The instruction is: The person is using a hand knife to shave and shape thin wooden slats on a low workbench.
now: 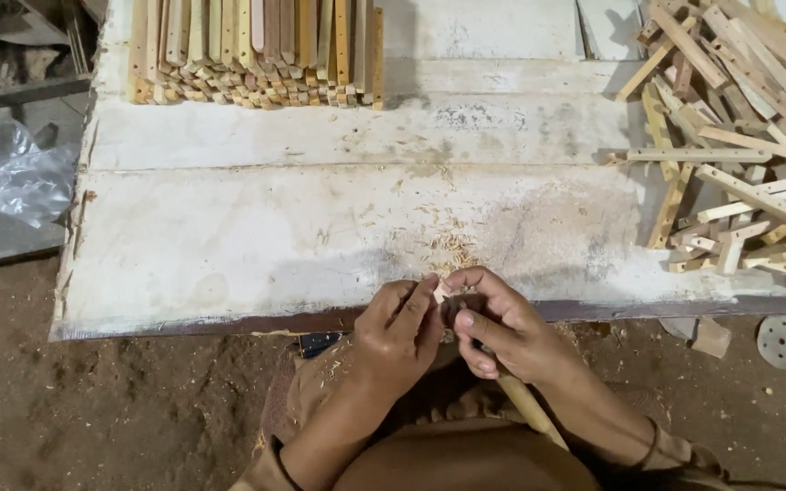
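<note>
At the board's (229, 245) edge, both hands, left hand (399, 332) and right hand (500, 329), pinch a small wood piece (441, 291).

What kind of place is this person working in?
Probably a small woodworking workshop: a neat stack of cut wooden sticks and a loose pile of pale wooden strips lie on a worn whitewashed plank bench, strewn with shavings.

Woodworking shop (stacked sticks (256, 50); shavings (452, 247))

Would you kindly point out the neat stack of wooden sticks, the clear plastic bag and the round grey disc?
Stacked wooden sticks (256, 50): head view, middle of the stack.
Clear plastic bag (20, 173): head view, its crumpled middle.
Round grey disc (783, 342): head view, its centre.
</note>
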